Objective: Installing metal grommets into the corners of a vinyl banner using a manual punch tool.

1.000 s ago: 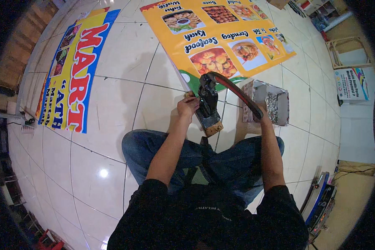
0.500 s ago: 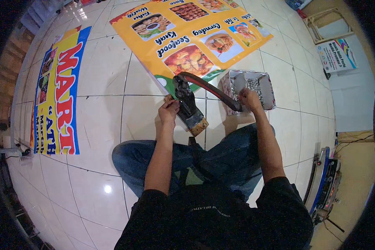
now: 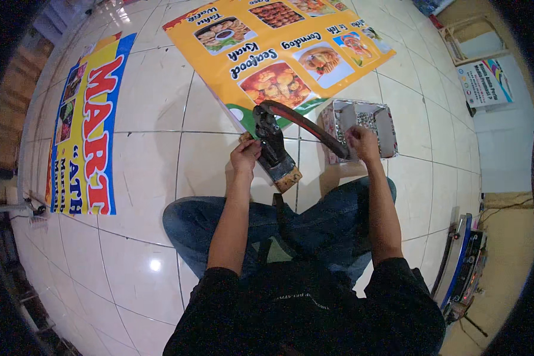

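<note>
The tiled floor [image 3: 142, 166] spans the work area; white tile extends from the left hand [image 3: 245, 154] leftward to the multicoloured banner, and from the box rightward to the wall. The orange banner [image 3: 282, 56] lies flat ahead of both hands; its far edge is cut off by the upper border. Its green near corner reaches the left hand's fingertips, and part of that corner is hidden by the press. The multicoloured banner [image 3: 89, 130], blue-edged, lies well apart, left of the left hand. The jeans-clad legs [image 3: 210, 222] are folded close behind both hands and limit room on that side. The open box [image 3: 387, 127] sits at the right hand [image 3: 362, 142], its near wall partly covered by that hand. The black press [image 3: 273, 142] stands just right of the left hand, on a worn base [image 3: 289, 180]. Its lever [image 3: 311, 126] arches across the gap between the hands; the lower end lies just beside the right hand, contact uncertain. The left hand's fingers are bent together at the banner corner; a pinch on its edge cannot be confirmed. The right hand's fingers are curled together over the box; whether they grip anything cannot be determined. Small metallic pieces [image 3: 368, 121] lie in the box, too small to distinguish individually.
</note>
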The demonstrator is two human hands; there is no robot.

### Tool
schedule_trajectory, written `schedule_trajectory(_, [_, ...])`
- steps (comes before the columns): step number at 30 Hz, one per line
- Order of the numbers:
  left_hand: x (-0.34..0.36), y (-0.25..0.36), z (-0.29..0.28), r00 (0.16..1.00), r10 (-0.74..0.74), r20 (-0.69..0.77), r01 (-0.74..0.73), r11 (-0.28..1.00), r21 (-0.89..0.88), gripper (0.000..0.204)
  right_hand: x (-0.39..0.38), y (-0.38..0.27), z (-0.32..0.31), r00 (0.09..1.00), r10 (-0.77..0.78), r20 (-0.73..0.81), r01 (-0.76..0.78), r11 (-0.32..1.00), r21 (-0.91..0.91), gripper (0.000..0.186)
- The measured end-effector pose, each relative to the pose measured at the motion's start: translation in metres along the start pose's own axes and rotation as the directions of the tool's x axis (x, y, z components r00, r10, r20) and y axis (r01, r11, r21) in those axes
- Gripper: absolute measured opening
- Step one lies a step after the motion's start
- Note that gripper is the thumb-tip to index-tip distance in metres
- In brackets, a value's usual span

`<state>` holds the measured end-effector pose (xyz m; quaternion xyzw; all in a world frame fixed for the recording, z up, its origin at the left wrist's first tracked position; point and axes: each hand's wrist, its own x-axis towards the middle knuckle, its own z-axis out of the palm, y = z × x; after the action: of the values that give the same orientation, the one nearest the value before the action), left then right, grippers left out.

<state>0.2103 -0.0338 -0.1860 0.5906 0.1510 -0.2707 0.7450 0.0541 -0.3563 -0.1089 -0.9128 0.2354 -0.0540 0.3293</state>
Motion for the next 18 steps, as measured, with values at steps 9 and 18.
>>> schedule_trajectory(9, [-0.001,0.001,0.002,0.999,-0.013,-0.038,0.009,0.995,-0.099,0.018,0.005,-0.026,0.059,0.991,0.003,0.135,0.009,0.996,-0.086,0.010])
schedule_trajectory(18, [0.006,-0.013,0.000,0.991,0.124,-0.056,-0.124,0.992,0.010,0.022,0.070,-0.100,0.165,0.919,-0.258,0.299,0.102,0.886,0.452,0.026])
